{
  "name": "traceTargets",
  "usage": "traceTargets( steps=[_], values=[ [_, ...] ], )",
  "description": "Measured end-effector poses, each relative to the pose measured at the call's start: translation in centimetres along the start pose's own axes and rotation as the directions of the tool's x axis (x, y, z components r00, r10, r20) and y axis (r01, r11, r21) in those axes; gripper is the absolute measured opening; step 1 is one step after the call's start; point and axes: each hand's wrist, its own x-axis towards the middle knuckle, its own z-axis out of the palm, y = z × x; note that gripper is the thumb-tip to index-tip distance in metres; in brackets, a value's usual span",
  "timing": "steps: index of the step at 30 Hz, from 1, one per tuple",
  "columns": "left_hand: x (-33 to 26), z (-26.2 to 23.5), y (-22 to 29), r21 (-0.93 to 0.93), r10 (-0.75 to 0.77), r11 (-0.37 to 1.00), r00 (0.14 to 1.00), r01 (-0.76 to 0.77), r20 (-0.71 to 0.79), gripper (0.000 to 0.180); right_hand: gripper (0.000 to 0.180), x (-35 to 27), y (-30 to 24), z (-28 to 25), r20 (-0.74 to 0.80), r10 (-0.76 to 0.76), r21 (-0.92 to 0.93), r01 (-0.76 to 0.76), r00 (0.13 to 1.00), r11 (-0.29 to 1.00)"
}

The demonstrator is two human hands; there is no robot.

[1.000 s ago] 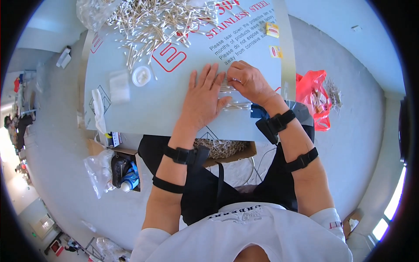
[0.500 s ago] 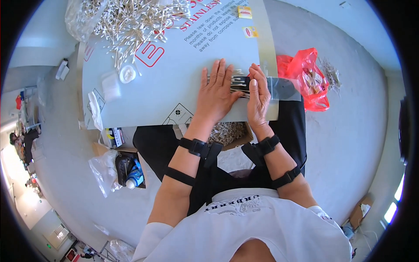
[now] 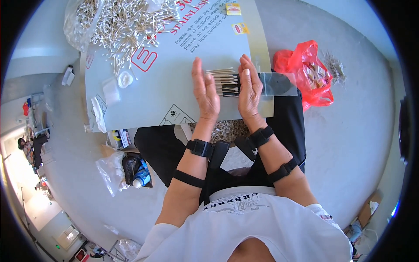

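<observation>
Between my two hands lies a row of cotton swabs (image 3: 223, 81) on the table, side by side, with their right ends over a dark panel. My left hand (image 3: 207, 94) stands on its edge by their left ends, fingers straight, holding nothing. Facing it, my right hand (image 3: 250, 91) is also on edge with fingers stretched, at the swabs' right ends and over the dark panel. A clear plastic bag with a dark patch (image 3: 276, 84) sticks out to the right beyond this hand, past the table edge. Whether my palms touch the swab ends I cannot tell.
A big heap of loose swabs (image 3: 126, 28) spreads from a clear bag at the far left. A round white container (image 3: 125, 79) stands nearby. Two yellow packets (image 3: 240, 29) lie far right. A red plastic bag (image 3: 312, 74) is beyond the right edge; a swab-filled box (image 3: 233, 131) sits below.
My left hand has lifted off the swabs and moved left, turning from palm down to on edge. The swabs now show in full. My right hand has shifted slightly left.
</observation>
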Motion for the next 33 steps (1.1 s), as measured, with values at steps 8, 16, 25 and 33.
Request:
traceTargets(
  steps=[8, 16, 25, 33],
  values=[
    [-0.3, 0.5, 0.2, -0.329, -0.147, 0.935, 0.989, 0.128, -0.034, 0.056, 0.04, 1.1, 0.2, 0.0, 0.038, 0.069, 0.149, -0.074, 0.997, 0.986],
    [-2.7, -1.6, 2.2, 0.678, -0.06, 0.617, 0.835, -0.399, 0.546, 0.084, 0.042, 1.8, -1.0, -2.5, 0.016, 0.099, 0.213, -0.1, 0.995, 0.972],
    [-3.5, 0.2, 1.9, 0.767, -0.081, 0.539, 0.885, -0.349, 0.459, 0.091, 0.039, 0.2, -1.0, -2.0, 0.094, 0.121, 0.131, -0.133, 0.988, 0.982],
    [-3.3, 0.3, 2.1, 0.758, -0.087, 0.564, 0.888, -0.329, 0.451, 0.091, 0.039, 0.7, -0.6, -2.4, 0.076, 0.09, 0.098, -0.097, 0.993, 0.99]
  ],
)
